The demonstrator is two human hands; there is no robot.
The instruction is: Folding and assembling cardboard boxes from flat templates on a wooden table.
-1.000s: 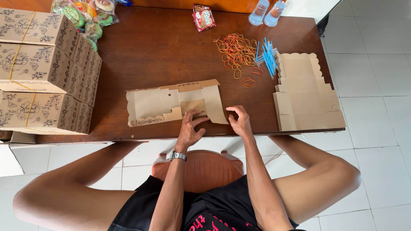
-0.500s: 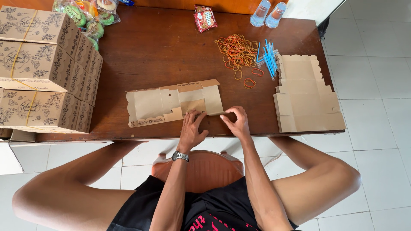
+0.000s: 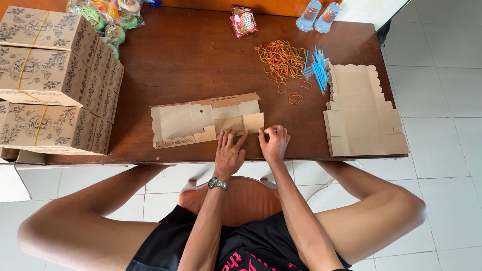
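Carton blank (image 3: 201,120), centre of table (image 3: 191,65): flaps part-folded, unassembled. My L hand (image 3: 228,153) flat, fingers spread on near flap; R hand (image 3: 273,143) pinching flap edge. Finished boxes (image 3: 55,80) left of blank; flat stack (image 3: 361,113) right.

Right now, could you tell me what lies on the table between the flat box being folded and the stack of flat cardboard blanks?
In the head view, only bare brown table lies between the flat box and the stack of blanks.

- One view only, from a camera worn on the person's head.
- It looks steeply down over the person's lap and forearms onto the brown tabletop (image 3: 191,65).
- It sits close, yet takes in nearly the whole tabletop and the surrounding tiled floor (image 3: 442,100).
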